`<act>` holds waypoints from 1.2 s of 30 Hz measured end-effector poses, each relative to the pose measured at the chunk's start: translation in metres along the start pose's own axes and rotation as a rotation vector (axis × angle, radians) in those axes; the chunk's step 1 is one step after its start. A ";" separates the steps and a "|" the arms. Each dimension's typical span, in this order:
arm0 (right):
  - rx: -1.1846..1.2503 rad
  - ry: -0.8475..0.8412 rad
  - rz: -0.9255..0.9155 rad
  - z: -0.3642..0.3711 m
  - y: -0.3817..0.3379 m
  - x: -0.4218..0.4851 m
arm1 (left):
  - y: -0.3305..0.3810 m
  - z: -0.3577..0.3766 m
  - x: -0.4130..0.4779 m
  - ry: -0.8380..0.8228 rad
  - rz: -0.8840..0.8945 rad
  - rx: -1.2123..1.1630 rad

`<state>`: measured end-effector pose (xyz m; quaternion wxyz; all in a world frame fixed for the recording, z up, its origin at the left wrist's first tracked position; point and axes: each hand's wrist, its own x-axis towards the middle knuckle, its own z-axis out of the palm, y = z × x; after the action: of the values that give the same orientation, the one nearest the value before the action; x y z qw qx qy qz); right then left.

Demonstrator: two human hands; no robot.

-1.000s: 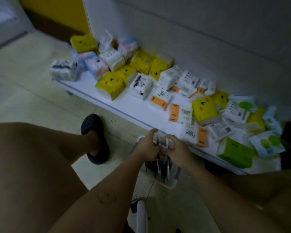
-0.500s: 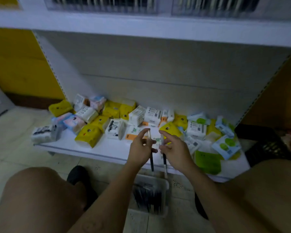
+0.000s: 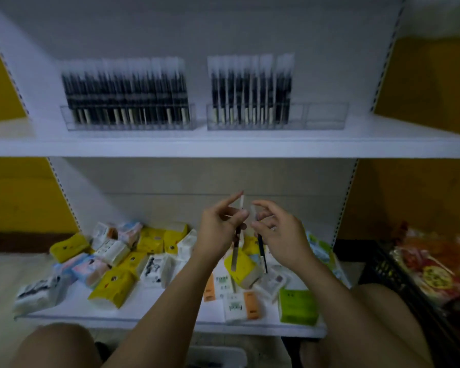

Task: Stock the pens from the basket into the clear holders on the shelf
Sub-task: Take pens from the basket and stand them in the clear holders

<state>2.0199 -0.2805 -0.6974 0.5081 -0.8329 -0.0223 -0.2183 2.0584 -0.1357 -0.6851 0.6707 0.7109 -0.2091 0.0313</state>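
My left hand [image 3: 219, 228] pinches one upright pen [image 3: 235, 251] and my right hand [image 3: 275, 229] pinches another pen [image 3: 261, 251]. Both hands are side by side below the upper shelf [image 3: 223, 147]. On that shelf stand two clear holders. The left holder [image 3: 128, 116] is packed with black pens. The right holder [image 3: 276, 116] has pens in its left part, and its right end [image 3: 325, 115] is bare. The white basket [image 3: 215, 355] shows only as a rim at the bottom edge, between my knees.
The lower shelf [image 3: 133, 313] carries several tissue packs in yellow, white, green and orange. A black crate [image 3: 398, 272] with colourful packets sits on the floor at right. Yellow panels flank the white shelf unit.
Both hands have risen from the basket, each with a pen, to just under the upper shelf. The view has tilted up, so the holders now show.
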 end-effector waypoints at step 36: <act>0.052 0.446 -0.399 -0.187 -0.127 0.191 | 0.236 0.081 0.192 0.081 0.615 0.392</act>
<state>2.0960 -0.4144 -0.4445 0.4687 -0.7301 -0.0789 -0.4909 2.1340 -0.2660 -0.4083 0.4888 0.7280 -0.3763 0.2991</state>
